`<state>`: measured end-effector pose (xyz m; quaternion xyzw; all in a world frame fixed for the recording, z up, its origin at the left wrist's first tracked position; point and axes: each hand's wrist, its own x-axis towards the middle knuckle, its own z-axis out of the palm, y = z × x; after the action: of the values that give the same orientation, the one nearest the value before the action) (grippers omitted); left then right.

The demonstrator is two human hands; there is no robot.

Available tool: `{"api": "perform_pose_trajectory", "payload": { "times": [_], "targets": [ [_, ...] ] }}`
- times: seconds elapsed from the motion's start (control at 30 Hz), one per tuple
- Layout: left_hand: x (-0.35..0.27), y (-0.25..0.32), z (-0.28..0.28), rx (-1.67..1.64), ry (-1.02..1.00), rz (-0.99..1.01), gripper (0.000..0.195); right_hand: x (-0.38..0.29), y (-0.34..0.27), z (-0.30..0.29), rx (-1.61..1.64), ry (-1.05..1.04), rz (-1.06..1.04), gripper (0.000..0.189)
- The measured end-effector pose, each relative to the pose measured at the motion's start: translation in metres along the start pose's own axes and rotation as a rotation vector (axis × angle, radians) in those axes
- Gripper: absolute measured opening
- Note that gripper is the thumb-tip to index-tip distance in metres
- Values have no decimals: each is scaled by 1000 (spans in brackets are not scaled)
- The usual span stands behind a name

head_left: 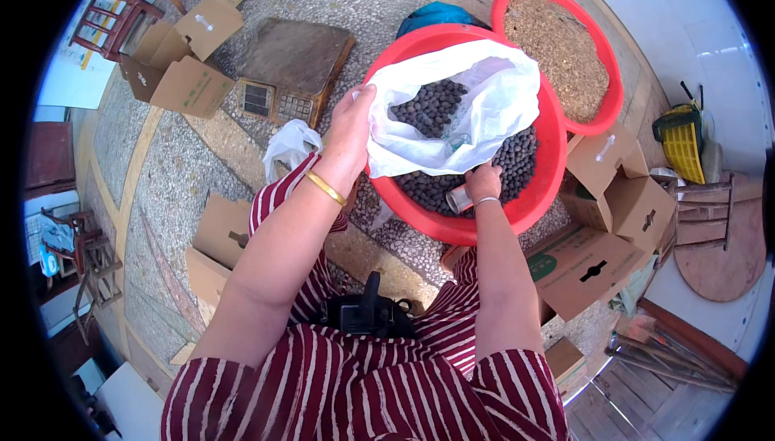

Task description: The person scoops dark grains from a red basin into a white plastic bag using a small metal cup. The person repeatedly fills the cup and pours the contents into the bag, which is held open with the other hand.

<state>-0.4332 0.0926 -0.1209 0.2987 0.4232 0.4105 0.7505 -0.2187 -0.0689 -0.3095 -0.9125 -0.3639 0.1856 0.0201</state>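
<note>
A large red plastic basin (465, 234) holds many small, round, dark nuts or fruits (519, 159). Over it is a white plastic bag (405, 80), its mouth spread wide, with more of the dark pieces inside. My left hand (352, 126) grips the bag's rim at its left side, thumb over the edge. Below the bag's near edge, my right hand (483, 182) is closed around a metal can or cup (459, 200) lying tilted on the loose pieces in the basin. Part of the basin's contents is hidden under the bag.
A second red basin (616, 71) of brown husks or grain adjoins at the upper right. A platform scale (296, 56) stands on the floor at upper left. Open cardboard boxes (194, 86) lie left and right (590, 265). A thin white bag (292, 144) is near my left knee.
</note>
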Motion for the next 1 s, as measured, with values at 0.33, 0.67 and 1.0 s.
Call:
{"api": "perform_pose_trajectory", "payload": {
  "times": [0.33, 0.67, 1.0],
  "targets": [
    [1, 1, 3, -15, -6, 12, 25, 5, 19, 21, -16, 103, -124, 34],
    [2, 7, -6, -26, 38, 24, 23, 1, 19, 3, 381, -128, 1, 18],
    [1, 5, -6, -6, 23, -1, 19, -5, 12, -81, 1617, -298, 359, 12]
  ]
}}
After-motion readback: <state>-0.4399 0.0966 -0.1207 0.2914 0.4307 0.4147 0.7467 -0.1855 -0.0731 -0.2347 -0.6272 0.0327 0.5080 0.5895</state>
